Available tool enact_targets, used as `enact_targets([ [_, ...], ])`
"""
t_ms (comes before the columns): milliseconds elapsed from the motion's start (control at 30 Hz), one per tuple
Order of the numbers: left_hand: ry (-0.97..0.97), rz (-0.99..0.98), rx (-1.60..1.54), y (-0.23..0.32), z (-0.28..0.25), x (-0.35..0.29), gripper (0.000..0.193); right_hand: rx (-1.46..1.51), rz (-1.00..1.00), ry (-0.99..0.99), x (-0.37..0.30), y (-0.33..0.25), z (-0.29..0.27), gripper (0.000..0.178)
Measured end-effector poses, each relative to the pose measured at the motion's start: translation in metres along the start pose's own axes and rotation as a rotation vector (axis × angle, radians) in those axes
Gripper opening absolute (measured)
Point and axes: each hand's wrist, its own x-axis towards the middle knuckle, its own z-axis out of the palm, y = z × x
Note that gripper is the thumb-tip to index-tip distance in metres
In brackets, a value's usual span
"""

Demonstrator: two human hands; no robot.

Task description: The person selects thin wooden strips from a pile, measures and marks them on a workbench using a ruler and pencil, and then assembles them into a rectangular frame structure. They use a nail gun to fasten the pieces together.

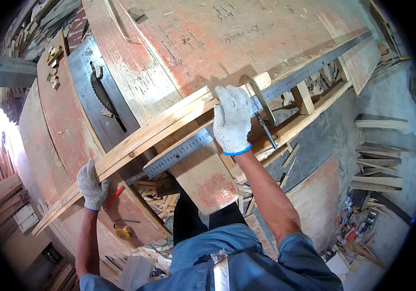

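Observation:
Long pale wooden strips (140,143) lie side by side, slanting from the lower left up across the bench. My left hand (92,186), in a white knit glove, is closed round them towards their lower left end. Over their upper right part, my right hand (232,121), gloved with a blue cuff, grips them with its fingers bent over the top. Just right of that hand a C-clamp (265,106) sits at the bench edge, its screw pointing down. Below the strips a long steel ruler (179,152) runs along the edge and passes behind my right hand.
A toothed saw blade (102,92) stands up through a metal plate (82,60) at left. Near my left hand lie a red pencil-like tool (114,198) and a yellow tape measure (123,231). Small wood blocks (53,77) rest farther off. Wood scraps (363,247) litter the floor.

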Motion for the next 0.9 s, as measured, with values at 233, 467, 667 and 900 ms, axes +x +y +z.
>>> enact_targets([
  [233,-0.025,0.001,0.027,-0.003,-0.001,-0.002,0.089,0.001,-0.023,-0.016,-0.004,0.0,0.004,0.043],
  [467,-0.102,0.021,0.01,-0.006,-0.005,0.0,0.095,0.139,-0.035,-0.059,-0.005,0.003,-0.004,0.041],
  [667,-0.136,0.007,0.026,-0.009,-0.005,-0.005,0.095,0.132,-0.027,-0.097,-0.01,0.01,-0.002,0.044],
  [900,-0.104,0.019,0.027,-0.006,-0.004,-0.002,0.103,0.131,-0.037,-0.065,-0.02,0.006,0.001,0.045],
])
